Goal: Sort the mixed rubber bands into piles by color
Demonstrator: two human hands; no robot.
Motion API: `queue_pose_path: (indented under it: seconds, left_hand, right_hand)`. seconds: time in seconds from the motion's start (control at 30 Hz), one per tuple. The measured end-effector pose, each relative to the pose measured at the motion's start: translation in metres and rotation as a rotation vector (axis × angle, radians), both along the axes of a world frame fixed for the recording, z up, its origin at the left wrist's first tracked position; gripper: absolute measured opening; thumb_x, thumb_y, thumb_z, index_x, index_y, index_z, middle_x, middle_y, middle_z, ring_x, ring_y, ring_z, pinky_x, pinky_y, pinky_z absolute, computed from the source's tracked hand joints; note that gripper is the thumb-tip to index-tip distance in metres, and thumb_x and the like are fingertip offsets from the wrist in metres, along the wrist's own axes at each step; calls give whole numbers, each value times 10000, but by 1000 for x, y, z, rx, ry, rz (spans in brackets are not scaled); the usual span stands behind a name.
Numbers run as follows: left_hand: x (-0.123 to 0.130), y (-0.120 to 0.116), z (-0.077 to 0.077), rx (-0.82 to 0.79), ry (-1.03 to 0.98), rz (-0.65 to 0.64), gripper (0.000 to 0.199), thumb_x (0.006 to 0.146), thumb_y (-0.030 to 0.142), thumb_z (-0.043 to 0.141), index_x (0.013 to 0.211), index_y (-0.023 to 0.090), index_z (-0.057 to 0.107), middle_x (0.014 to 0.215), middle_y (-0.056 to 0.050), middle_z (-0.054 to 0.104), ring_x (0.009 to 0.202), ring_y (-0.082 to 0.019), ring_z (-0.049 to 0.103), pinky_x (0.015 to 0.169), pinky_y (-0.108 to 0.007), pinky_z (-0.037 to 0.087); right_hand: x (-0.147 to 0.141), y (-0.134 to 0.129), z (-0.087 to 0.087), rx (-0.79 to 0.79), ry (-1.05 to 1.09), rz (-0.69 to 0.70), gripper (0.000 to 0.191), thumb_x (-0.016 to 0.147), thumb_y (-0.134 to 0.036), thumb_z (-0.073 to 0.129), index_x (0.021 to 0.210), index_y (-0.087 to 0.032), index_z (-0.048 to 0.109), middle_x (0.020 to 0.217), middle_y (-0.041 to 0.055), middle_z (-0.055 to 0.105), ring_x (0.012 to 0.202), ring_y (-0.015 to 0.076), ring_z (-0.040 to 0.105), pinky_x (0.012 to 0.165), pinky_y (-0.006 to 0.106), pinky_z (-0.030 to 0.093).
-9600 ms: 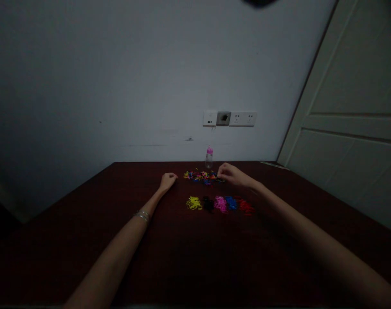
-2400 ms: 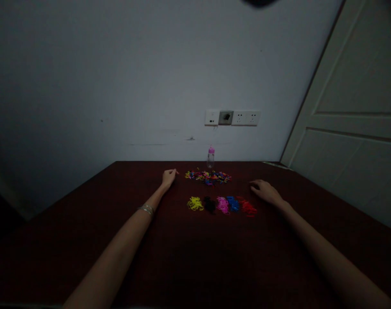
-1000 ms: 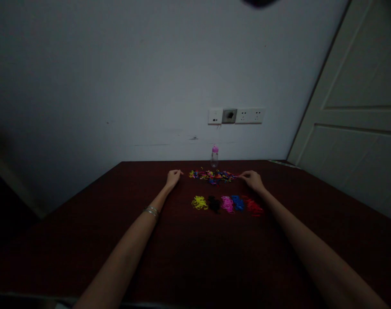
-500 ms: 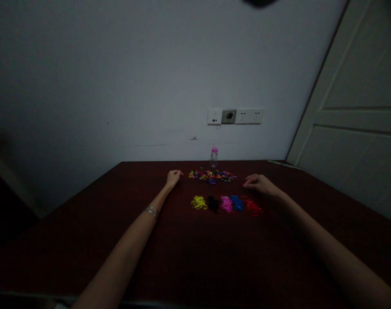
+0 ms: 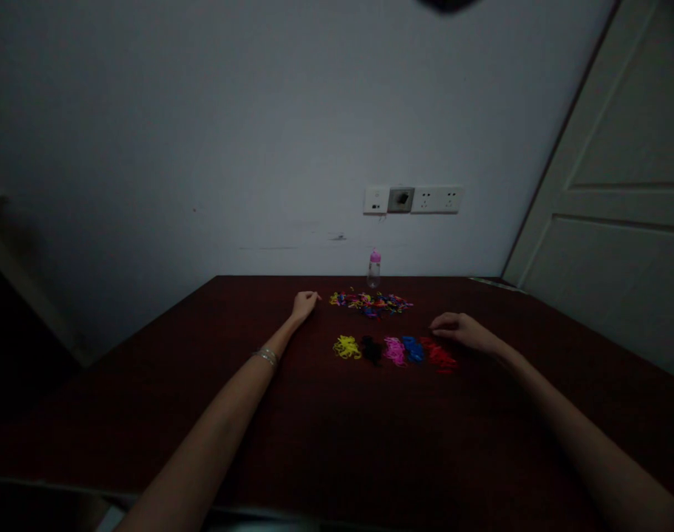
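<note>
My right hand (image 5: 460,329) hovers low by the far side of a pile of small red rubber bands (image 5: 440,356). Its thumb and fingers are pinched together; what they hold, if anything, is too small to make out. My left hand (image 5: 305,304) rests on the table with curled fingers, left of a mixed heap of colourful rubber bands (image 5: 372,303). Whether something is inside it cannot be seen. In a row nearer me lie sorted piles of yellow bands (image 5: 347,347), black bands (image 5: 372,349), pink bands (image 5: 395,351) and blue bands (image 5: 413,349), beside the red ones.
A small clear bottle with a pink cap (image 5: 374,270) stands behind the mixed heap, near the wall. Wall sockets (image 5: 412,199) sit above it. The dark red table (image 5: 337,428) reaches to the wall, and a pale door (image 5: 619,244) is at the right.
My right hand, with a reddish bit at its fingertips before, has moved nearer the red pile, and that bit no longer shows clearly. My left hand keeps its place. The view has shifted slightly.
</note>
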State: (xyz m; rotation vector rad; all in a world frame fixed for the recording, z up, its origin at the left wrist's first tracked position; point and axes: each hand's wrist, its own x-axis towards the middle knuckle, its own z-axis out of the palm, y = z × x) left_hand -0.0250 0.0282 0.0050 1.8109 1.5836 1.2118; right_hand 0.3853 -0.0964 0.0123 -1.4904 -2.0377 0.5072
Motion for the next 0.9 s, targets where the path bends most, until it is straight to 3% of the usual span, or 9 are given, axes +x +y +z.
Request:
queue_pose_path:
  seconds: [0.1, 0.2, 0.37, 0.57, 0.73, 0.9]
  left_hand:
    - [4, -1, 1, 27, 99, -4, 269, 757, 280, 484, 751, 122, 701, 656, -46, 640, 639, -145, 558, 612, -222, 391]
    - [9, -3, 3, 16, 257, -24, 221, 739, 279, 542, 803, 151, 710, 771, -59, 671, 717, -162, 582, 645, -225, 401]
    - [19, -7, 8, 48, 433, -110, 230, 761, 263, 550, 883, 153, 711, 823, -76, 670, 738, -157, 583, 661, -219, 406]
    - [24, -7, 10, 69, 494, -142, 267, 770, 290, 573, 986, 174, 677, 871, -70, 669, 759, -155, 582, 646, -213, 396]
    - [29, -7, 9, 90, 538, -187, 256, 777, 318, 581, 983, 201, 676, 910, -79, 670, 818, -180, 594, 694, -228, 405]
    - [36, -7, 12, 61, 505, -151, 188, 781, 281, 569, 908, 223, 695, 956, -77, 672, 898, -203, 588, 752, -250, 407]
  right_hand:
    - [4, 4, -14, 103, 48, -176, 279, 741, -381, 549, 901, -212, 703, 985, 65, 691, 916, 232, 622, 850, 347, 469]
    - [3, 5, -25, 184, 47, -253, 311, 763, -365, 514, 970, -208, 684, 1011, 66, 688, 948, 239, 620, 877, 361, 457]
    - [1, 6, -30, 215, 34, -249, 316, 763, -342, 499, 988, -205, 674, 1016, 64, 686, 945, 232, 624, 872, 358, 462]
    - [2, 7, -30, 213, 16, -252, 332, 769, -361, 491, 989, -189, 671, 1003, 74, 686, 923, 231, 630, 853, 354, 469]
    - [0, 5, -30, 228, 2, -256, 320, 774, -356, 483, 982, -201, 670, 1016, 62, 683, 935, 223, 627, 858, 344, 467]
    - [0, 5, -29, 243, 5, -260, 300, 774, -349, 481, 965, -220, 673, 1008, 52, 686, 938, 221, 626, 869, 353, 463]
